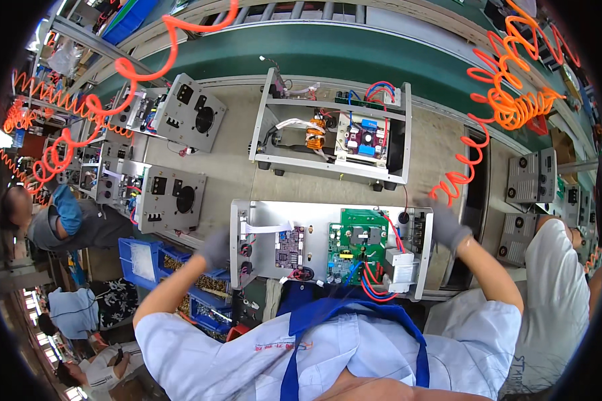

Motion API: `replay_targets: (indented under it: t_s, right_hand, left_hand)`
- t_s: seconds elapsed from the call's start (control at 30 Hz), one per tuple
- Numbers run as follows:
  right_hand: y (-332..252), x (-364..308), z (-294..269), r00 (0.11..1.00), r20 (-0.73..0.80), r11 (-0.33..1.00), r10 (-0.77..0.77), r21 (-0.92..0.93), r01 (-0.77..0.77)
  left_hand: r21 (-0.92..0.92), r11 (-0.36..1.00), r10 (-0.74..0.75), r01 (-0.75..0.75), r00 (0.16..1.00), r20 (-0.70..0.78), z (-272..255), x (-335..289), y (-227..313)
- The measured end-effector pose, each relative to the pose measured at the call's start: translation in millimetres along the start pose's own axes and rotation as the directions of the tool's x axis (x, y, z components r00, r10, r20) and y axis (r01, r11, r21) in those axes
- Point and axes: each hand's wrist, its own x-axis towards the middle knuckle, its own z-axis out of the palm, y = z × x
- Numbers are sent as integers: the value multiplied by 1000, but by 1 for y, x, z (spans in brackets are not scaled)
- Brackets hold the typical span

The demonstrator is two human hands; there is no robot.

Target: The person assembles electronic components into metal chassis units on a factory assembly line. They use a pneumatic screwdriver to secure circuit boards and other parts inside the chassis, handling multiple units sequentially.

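Observation:
An open metal chassis (318, 212) with circuit boards lies in front of me at the near edge of the bench. On it are a green circuit board (341, 235), a smaller dark circuit board (289, 248) and a white-grey box-shaped part (400, 269) with red and blue wires. My left hand (215, 248), in a grey glove, is closed against the chassis's left end; its fingertips are hidden. At the right end panel, my right hand (449, 227), gloved too, grips the side, its fingers slightly blurred.
Beyond stands a second open chassis (341, 175) with a copper coil. More grey units (172, 198) are at the left, others (532, 175) at the right. Orange coiled hoses (471, 157) hang over the bench. Blue parts bins (140, 259) sit at lower left. Co-workers are on both sides.

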Motion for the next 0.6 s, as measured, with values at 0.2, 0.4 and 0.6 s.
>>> replay_targets:
  t_s: [0.2, 0.4, 0.6]
  right_hand:
    - [-4, -100, 106, 804, 589, 103, 84, 797, -595]
    - [22, -134, 181, 930, 248, 703, 273, 608, -369]
    - [-55, -105, 117, 845, -343, 835, 411, 514, -197]
  left_hand:
    - [-207, 976, 44, -63, 994, -95, 116, -20, 16]
    - [-326, 934, 47, -147, 954, -295, 159, 18, -5]
    - [-556, 820, -10, -136, 967, -253, 133, -9, 1]
